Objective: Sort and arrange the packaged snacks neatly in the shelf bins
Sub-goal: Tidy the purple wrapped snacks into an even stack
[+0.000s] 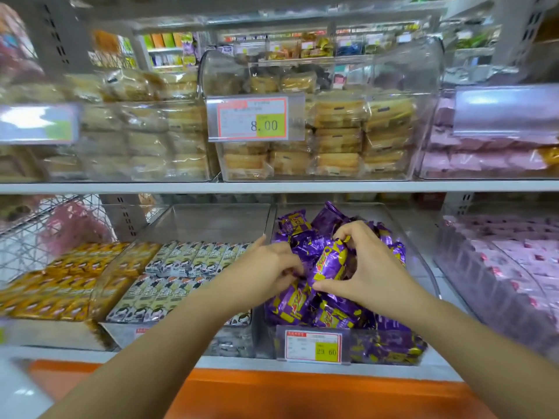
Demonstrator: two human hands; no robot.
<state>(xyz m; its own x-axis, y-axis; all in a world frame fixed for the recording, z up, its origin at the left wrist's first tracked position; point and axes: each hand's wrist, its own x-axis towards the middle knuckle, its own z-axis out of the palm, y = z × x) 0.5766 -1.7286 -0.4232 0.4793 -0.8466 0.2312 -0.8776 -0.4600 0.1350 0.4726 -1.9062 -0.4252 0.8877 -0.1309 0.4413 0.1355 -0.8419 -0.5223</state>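
So the left hand [272,263] had its fingers [287,258] curled, pinching at the purple snack packs [298,303] heaped in the clear bin [428,272] on the lower shelf [236,362], while the right hand [367,264] pinched one tilted pack [329,261] between thumb and fingertips [348,234].

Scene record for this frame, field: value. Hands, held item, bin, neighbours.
left hand: fingers curled into the purple pile; grip unclear
right hand: pinches one purple pack between thumb and fingers
purple pack: above the pile, tilted
bin: clear, lower shelf, purple packs jumbled
price tag: on bin front, reads 23.60
left neighbour: white-green packs in neat rows
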